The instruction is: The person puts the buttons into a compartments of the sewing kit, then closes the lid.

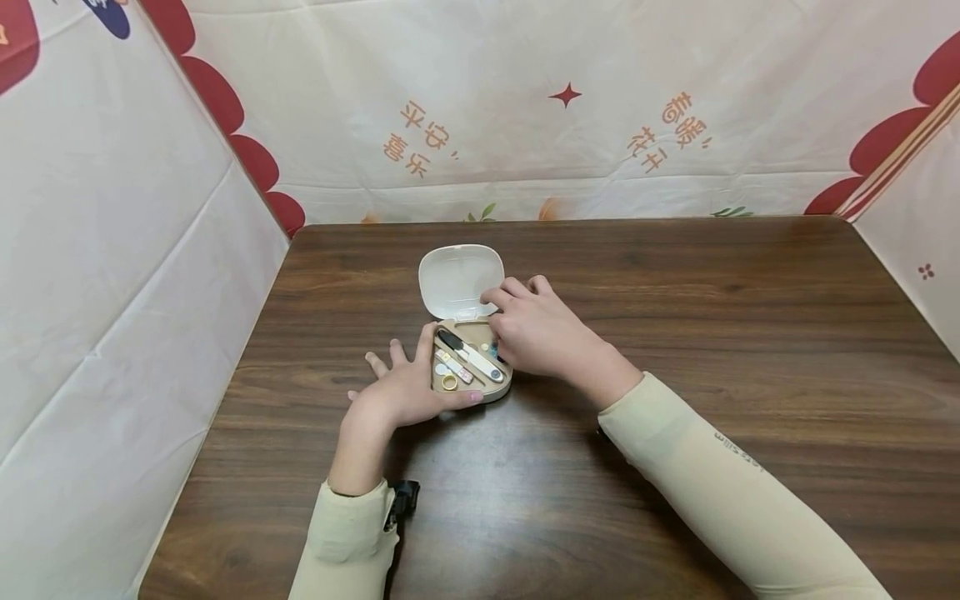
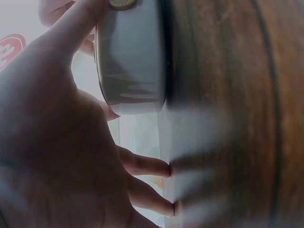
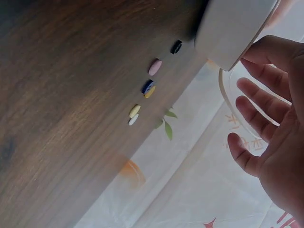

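Observation:
A beige sewing kit box sits on the table with its white lid swung up behind it. Inside lie thread snips with a black end, a small patterned strip, a gold ring-shaped piece and small buttons. My left hand holds the box's near left corner between thumb and index finger, its other fingers spread. Over the right compartment my right hand reaches in with thumb and index finger. Their tips are hidden behind the box wall, so I cannot tell what they pinch.
In the right wrist view, several small coloured pieces stand in a row beside the box, among them a pink one, a black one and a yellow one. A printed cloth hangs along the back of the wooden table.

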The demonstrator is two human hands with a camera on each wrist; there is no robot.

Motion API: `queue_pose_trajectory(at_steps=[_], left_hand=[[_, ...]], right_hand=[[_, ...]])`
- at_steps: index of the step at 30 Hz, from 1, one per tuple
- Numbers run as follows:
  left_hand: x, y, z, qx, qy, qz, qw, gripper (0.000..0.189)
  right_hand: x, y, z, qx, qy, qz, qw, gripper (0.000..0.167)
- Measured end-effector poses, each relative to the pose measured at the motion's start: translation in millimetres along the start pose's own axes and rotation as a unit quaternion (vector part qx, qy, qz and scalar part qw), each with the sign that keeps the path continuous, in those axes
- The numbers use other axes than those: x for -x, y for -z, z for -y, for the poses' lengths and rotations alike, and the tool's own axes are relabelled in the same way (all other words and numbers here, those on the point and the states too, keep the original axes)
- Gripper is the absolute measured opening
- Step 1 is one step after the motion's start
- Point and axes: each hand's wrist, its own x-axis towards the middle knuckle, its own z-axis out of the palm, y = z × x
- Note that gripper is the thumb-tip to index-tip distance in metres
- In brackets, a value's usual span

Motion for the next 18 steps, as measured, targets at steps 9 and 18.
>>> queue_pose_trajectory(at_steps=[9, 18], left_hand=[[-0.3, 0.2, -0.3, -0.003, 0.0, -0.002, 1.0, 0.129], [-0.5, 0.7, 1.3, -0.002, 0.0, 0.001, 1.0, 0.128]], right_hand=[[4.1, 12, -6, -0.037, -0.037, 0.019, 0.9984, 0.012], [10.4, 20, -19, -0.087, -0.068, -0.007, 0.9939, 0.012]])
